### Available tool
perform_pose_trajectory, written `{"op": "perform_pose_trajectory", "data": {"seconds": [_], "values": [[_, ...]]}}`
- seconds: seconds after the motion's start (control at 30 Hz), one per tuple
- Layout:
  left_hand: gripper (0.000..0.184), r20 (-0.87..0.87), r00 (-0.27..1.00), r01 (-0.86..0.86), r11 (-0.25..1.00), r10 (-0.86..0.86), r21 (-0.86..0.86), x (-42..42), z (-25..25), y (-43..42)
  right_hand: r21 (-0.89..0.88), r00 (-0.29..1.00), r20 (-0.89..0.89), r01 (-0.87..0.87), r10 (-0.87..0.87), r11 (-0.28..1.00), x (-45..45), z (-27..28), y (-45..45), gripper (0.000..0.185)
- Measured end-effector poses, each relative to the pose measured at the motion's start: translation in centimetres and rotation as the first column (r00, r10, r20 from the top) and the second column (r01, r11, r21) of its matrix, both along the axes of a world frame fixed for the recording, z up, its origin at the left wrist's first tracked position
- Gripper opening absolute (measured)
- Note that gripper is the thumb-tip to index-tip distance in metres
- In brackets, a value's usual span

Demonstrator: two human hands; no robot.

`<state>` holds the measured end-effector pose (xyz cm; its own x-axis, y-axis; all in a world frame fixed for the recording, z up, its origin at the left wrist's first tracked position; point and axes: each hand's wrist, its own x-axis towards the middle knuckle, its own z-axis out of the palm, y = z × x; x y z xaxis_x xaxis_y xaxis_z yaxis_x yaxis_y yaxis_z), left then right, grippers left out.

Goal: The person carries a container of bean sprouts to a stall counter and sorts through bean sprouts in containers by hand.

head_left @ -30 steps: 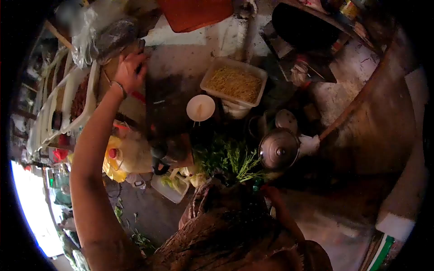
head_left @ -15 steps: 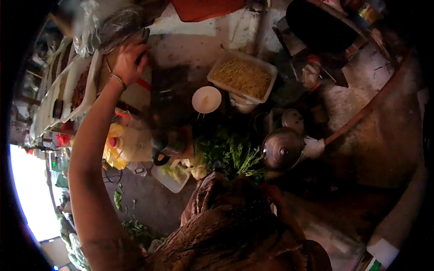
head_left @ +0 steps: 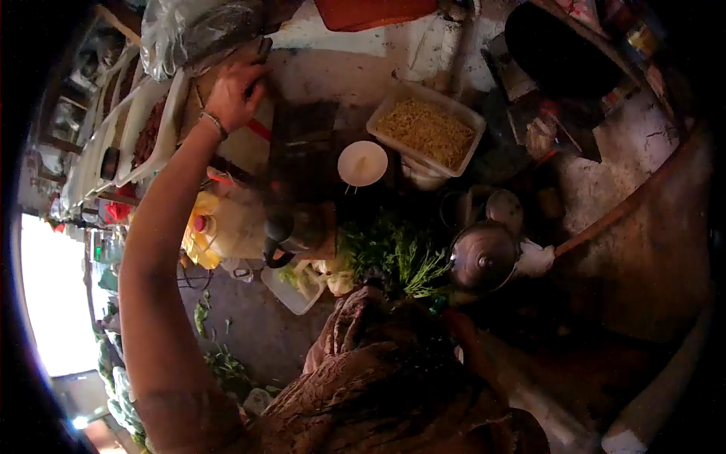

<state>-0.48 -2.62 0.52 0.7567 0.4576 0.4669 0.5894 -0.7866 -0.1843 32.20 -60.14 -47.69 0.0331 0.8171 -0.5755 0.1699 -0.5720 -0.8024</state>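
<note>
My left hand (head_left: 236, 89) is stretched out at the upper left, over the end of a board-like surface. Its fingers are half bent with a gap before the thumb, and I see nothing between them. A dark block-like piece (head_left: 262, 50) lies just beyond the fingertips, and a clear plastic bag (head_left: 170, 38) is close by. Low in the middle, my right hand (head_left: 460, 327) is in deep shadow beside my clothing, its fingers hidden. Leafy green herbs (head_left: 412, 265) lie just above it.
A plastic tub of shredded yellowish food (head_left: 427, 132) stands beside a white bowl (head_left: 362, 163). Around the herbs are a lidded metal pot (head_left: 484, 257), a dark-handled jug (head_left: 299, 231), a large plastic jug (head_left: 234, 227) and a clear tray (head_left: 291, 291). Long trays (head_left: 178, 102) line the left.
The view has shifted, so most things sit slightly farther right. My left hand stays near the same board end, its fingers a little more bent. The plastic bag shows more fully.
</note>
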Motion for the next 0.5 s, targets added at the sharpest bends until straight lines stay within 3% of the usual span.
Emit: {"op": "perform_pose_trajectory", "data": {"seconds": [0.03,0.23,0.5], "values": [[0.028,-0.006,1.0,-0.03,0.998,0.03,-0.058,0.2,0.0,0.0,-0.021,1.0,-0.013,0.008,-0.008,1.0,0.3,-0.1,-0.5,0.018],[0.027,0.04,0.998,0.04,0.999,-0.042,0.029,0.2,-0.2,0.1,-0.108,0.998,-0.045,0.043,-0.048,0.993,1.0,0.1,-3.1,0.017],[0.026,0.047,0.999,0.0,0.999,0.002,-0.032,0.1,-0.1,0.0,-0.142,0.985,-0.131,0.094,-0.113,0.985,0.9,-1.5,-1.8,0.016]]}}
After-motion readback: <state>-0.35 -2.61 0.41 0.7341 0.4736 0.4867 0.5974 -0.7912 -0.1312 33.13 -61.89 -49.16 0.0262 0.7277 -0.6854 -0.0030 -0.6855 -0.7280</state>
